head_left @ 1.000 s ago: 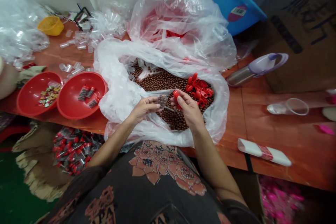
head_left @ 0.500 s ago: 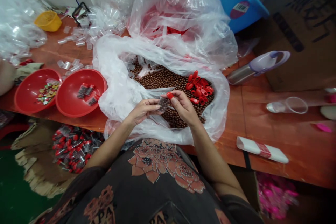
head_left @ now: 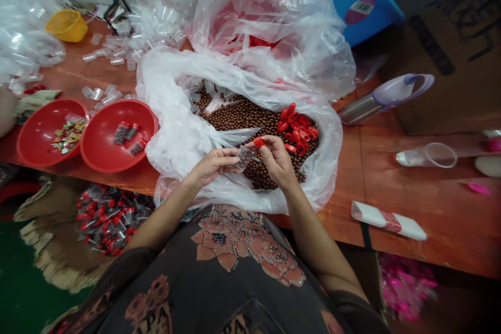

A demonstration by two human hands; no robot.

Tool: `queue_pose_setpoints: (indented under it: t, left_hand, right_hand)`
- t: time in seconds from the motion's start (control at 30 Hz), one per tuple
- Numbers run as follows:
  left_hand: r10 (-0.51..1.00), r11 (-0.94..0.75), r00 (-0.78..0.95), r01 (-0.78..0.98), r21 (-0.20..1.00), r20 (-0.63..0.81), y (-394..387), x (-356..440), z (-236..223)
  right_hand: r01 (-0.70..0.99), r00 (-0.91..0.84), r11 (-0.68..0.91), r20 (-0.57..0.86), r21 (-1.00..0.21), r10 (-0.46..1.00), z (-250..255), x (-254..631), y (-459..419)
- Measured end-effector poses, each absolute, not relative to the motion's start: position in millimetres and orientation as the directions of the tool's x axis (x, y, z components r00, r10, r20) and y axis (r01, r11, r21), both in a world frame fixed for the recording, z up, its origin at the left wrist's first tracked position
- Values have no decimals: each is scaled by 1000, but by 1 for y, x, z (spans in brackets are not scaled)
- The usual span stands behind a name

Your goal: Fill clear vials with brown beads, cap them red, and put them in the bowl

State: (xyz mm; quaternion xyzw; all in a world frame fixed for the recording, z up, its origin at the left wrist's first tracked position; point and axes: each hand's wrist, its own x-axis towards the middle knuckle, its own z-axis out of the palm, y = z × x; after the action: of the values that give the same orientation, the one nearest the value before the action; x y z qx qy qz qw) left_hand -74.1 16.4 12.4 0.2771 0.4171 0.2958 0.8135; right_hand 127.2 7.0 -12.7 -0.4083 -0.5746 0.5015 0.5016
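Between the fingers of my left hand [head_left: 217,166] is a small clear plastic container [head_left: 245,156] with brown balls in it. My right hand [head_left: 275,160] pinches a red cap [head_left: 259,142], just to the right of the container and slightly apart from it. Both hands are over an open white plastic bag [head_left: 168,115] holding many brown balls [head_left: 238,117]. Loose red caps [head_left: 300,130] lie on the balls at the right, and several clear empty containers [head_left: 209,87] lie at the back left of the bag.
Left of the bag, one red bowl [head_left: 113,162] holds capped containers and another red bowl [head_left: 35,151] holds small colourful pieces. Capped containers [head_left: 111,219] fill a box below the table. Behind stands a bag of red parts [head_left: 270,5]. A steel bottle [head_left: 362,108] stands at right.
The red cap has moved slightly right, away from the container's mouth, with a small gap now showing. My left hand still holds the container in nearly the same place.
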Motion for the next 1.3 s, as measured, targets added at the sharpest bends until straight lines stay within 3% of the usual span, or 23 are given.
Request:
queue_pose_setpoints:
  t: [0.17,0.33,0.6,0.73,0.9,1.1,1.3]
  left_hand:
    - [746,625,482,-267,734,-459,11,-73,21]
    - [822,518,424,-278,809,-380,13,-68,14]
    - [812,531,434,-268,804,-391,16,-64,11]
    - [801,544,452,-277,792,-393,16,-65,11]
    - [807,524,453,-252,813,-380,12,-67,6]
    - [869,380,396,-147,913,-297,8,-66,2]
    - [892,299,374,-70,952,-253,6,-68,1]
  right_hand:
    - [-76,-11,140,141,-987,990,-14,128,7]
    - [-39,15,47,46,-998,999,-11,131,8]
    - [-53,59,64,61,-997,996,-9,129,8]
    - [77,28,61,63,-995,998,-8,131,9]
    - [230,-79,188,174,-955,981,0,133,7]
    - [271,-148,227,193,-935,970,3,133,4]
    - [230,-152,153,120,-961,981,-2,138,2]
